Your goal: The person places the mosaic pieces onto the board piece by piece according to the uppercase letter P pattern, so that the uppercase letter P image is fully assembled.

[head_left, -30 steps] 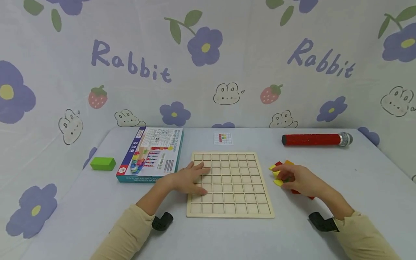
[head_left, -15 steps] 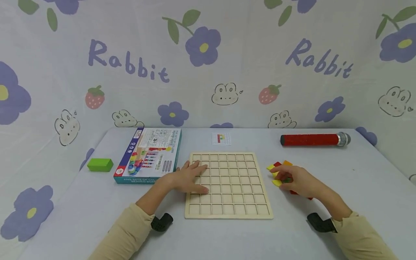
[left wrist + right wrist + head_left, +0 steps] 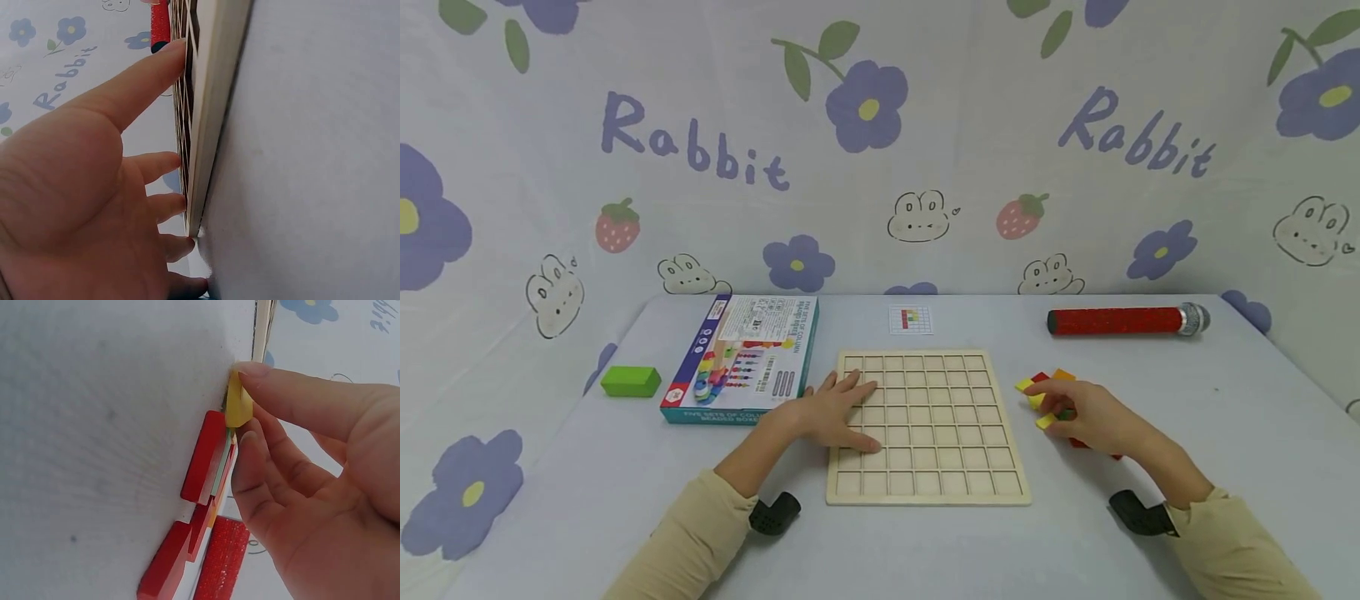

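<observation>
My left hand (image 3: 831,414) rests with spread fingers on the left side of a wooden grid board (image 3: 936,429). In the left wrist view, the thumb (image 3: 150,72) and fingertips lie along the board's rim (image 3: 215,94). To the right of the board, my right hand (image 3: 1097,417) pinches a small yellow block (image 3: 239,400) between thumb and a finger. Under and around that hand lie several coloured pieces, among them a red block (image 3: 205,456), an orange piece (image 3: 1063,375) and a green piece (image 3: 1066,414), partly hidden by the fingers.
A boxed toy set (image 3: 745,358) lies left of the board, with a green block (image 3: 631,382) beyond it. At the back are a small card with a coloured grid pattern (image 3: 912,320) and a red microphone (image 3: 1123,322). A printed cloth (image 3: 700,217) hangs behind.
The yellow block at my right thumb has shifted slightly right and tilted. My left hand stays on the board. The head view has drifted a little.
</observation>
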Motion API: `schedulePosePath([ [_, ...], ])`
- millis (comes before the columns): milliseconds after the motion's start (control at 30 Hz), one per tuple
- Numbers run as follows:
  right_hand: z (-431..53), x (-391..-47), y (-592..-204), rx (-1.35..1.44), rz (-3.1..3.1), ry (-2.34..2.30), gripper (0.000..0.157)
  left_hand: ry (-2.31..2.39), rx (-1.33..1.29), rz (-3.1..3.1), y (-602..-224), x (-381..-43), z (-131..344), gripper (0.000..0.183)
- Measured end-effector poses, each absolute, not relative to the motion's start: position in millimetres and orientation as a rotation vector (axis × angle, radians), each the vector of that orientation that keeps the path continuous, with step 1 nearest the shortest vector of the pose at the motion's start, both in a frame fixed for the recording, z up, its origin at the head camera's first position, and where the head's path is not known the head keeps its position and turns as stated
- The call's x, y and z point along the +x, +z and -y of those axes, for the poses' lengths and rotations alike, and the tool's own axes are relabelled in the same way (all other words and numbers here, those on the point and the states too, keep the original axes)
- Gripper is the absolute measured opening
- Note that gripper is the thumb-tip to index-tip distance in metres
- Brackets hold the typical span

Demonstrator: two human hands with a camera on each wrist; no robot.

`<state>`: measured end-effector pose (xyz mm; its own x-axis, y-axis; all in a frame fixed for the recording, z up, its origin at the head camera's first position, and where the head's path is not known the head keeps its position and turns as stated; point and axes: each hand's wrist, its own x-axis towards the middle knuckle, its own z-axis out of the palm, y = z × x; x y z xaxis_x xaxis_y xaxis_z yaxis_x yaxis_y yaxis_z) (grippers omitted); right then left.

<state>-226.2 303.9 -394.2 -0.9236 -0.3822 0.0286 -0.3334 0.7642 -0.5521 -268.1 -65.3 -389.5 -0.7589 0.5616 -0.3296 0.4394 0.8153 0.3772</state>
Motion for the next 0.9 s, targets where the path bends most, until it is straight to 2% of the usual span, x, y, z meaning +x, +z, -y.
schedulePosePath([
  [500,-304.7,-227.2,-389.8,-0.478,-2.883,-0.855,0.040,0.408,0.766,-2.572,-393.5,-269.6,66.4,0.088],
  [700,-304.1,-227.7,-389.1,-0.382,-2.888,-1.038,0.037,0.411,0.771,-2.570,-393.8,-269.5,66.6,0.087],
  [900,-303.2,-226.8,-389.9,-0.450,-2.855,-1.117,0.037,0.416,0.788,-2.563,-393.9,-270.0,66.4,0.087],
])
